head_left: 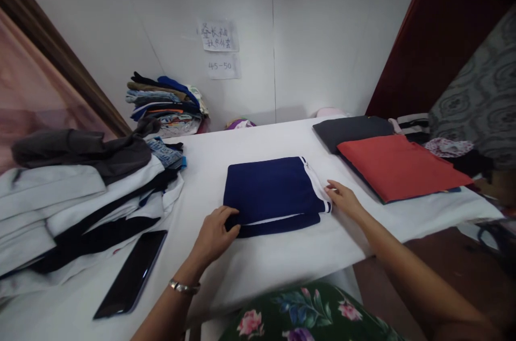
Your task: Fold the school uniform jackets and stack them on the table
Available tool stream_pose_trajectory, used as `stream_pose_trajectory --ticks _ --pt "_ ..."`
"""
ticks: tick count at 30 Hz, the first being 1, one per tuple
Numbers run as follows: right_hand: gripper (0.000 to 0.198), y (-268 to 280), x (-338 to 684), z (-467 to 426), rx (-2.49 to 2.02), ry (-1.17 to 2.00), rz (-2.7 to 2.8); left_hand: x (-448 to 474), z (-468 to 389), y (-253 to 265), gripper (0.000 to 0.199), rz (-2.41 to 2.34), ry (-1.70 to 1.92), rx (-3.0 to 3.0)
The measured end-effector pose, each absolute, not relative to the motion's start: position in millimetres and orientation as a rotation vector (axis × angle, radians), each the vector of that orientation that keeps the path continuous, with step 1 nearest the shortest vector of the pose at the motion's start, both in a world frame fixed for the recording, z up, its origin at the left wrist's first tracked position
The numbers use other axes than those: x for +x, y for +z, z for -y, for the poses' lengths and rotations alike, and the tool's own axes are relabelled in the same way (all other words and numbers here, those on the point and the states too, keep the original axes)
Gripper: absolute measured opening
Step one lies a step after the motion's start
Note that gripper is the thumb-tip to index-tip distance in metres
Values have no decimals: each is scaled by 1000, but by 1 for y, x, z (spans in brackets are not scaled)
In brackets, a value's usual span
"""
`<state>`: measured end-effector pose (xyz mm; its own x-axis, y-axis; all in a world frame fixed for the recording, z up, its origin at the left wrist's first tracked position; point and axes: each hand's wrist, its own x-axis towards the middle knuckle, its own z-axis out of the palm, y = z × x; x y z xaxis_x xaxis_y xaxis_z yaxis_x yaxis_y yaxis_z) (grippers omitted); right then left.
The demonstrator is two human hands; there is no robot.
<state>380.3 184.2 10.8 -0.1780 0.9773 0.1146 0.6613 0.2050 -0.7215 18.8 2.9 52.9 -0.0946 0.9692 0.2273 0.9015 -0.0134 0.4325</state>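
Observation:
A folded navy garment (268, 187) lies flat on the white-covered table, with a white strip down its right side and a second navy layer showing along its front edge. My left hand (215, 231) is at its near left corner, with bent fingers and thumb closed on the fabric edge. At the right side, my right hand (342, 197) pinches the white strip (316, 182) with its fingertips. The underside of the garment and the tips of some fingers are hidden.
Loose clothes (80, 196) are heaped at the left, beside a black phone (132, 274). Folded clothes (167, 101) are stacked at the back left. A red folded garment (399, 166) and a dark grey one (350, 131) lie at the right. Handwritten papers (220, 37) hang on the wall.

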Motion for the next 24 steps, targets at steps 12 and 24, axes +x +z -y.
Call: stream_pose_trajectory --ticks 12,24 --pt "29 53 335 -186 -1763 173 2379 57 -24 23 51 -2055 321 2452" --pt "26 43 318 -172 -1637 151 2566 55 -21 9 51 -2087 409 2536"
